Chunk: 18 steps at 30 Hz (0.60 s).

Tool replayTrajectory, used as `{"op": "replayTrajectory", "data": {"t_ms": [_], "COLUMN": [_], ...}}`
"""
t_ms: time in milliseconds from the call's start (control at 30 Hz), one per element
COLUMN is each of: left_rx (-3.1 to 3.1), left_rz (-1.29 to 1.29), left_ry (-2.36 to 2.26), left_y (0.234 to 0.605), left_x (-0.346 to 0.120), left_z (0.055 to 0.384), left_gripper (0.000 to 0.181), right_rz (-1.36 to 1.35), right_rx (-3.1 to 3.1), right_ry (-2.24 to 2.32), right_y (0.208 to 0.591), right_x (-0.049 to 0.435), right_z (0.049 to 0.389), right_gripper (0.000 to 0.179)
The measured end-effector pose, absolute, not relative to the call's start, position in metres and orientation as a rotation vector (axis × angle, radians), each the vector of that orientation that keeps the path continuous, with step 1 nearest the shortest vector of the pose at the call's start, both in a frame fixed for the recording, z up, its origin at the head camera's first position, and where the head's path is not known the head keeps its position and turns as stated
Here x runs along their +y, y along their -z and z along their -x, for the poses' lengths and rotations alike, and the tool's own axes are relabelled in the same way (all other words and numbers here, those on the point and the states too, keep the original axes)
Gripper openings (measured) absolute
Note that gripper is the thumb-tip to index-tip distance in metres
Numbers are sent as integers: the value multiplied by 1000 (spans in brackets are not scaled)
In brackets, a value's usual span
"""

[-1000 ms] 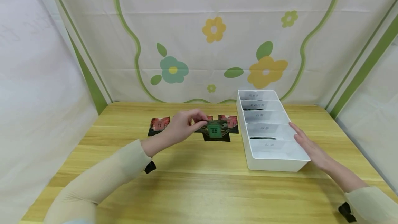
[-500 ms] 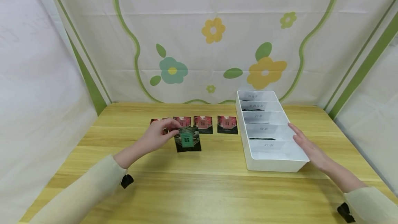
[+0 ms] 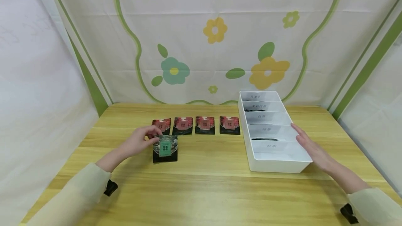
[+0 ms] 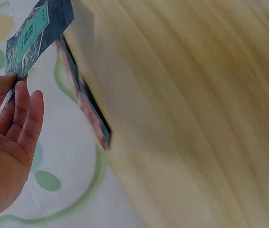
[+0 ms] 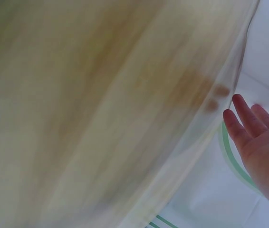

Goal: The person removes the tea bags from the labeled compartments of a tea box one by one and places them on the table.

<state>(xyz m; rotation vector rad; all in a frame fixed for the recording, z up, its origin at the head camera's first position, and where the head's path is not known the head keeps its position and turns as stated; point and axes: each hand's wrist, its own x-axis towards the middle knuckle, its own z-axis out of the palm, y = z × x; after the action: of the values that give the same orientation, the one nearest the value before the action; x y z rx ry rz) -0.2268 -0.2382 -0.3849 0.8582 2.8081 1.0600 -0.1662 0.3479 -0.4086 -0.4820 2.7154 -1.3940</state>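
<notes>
My left hand (image 3: 138, 144) pinches a dark tea sachet (image 3: 165, 149) with a green label by its upper left edge. The left wrist view shows thumb and fingertips on a corner of this sachet. In the head view it hangs low over the table, just in front of the leftmost red tea sachet (image 3: 162, 125) and overlapping its lower edge. At the right, my right hand (image 3: 315, 151) rests with extended fingers along the right side of a white divided box (image 3: 276, 166). That hand grips nothing; in the right wrist view its fingers (image 5: 241, 128) are spread.
Several red-and-black sachets lie in a row across the back, among them a red sachet (image 3: 205, 125) and another red sachet (image 3: 229, 125) beside the box. Labelled dividers split the box; dark sachet edges (image 3: 265, 139) show in some compartments. A flowered cloth (image 3: 194, 44) hangs behind the wooden table (image 3: 201, 194).
My left hand has carried the green-labelled sachet leftward and nearer, from beside the box past the red row, uncovering the middle red sachets. The right hand has stayed at the box.
</notes>
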Motion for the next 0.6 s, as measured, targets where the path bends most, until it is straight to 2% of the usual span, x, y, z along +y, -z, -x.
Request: {"op": "replayTrajectory", "data": {"t_ms": [600], "left_rx": [2805], "left_rz": [-794], "left_ry": [-797], "left_y": [409], "left_x": [-270], "left_z": [251], "left_gripper": [12], "right_rz": [492], "right_rx": [2723], "right_ry": [1396], "right_y": [409], "right_x": [348], "right_z": [166], "right_gripper": [53]}}
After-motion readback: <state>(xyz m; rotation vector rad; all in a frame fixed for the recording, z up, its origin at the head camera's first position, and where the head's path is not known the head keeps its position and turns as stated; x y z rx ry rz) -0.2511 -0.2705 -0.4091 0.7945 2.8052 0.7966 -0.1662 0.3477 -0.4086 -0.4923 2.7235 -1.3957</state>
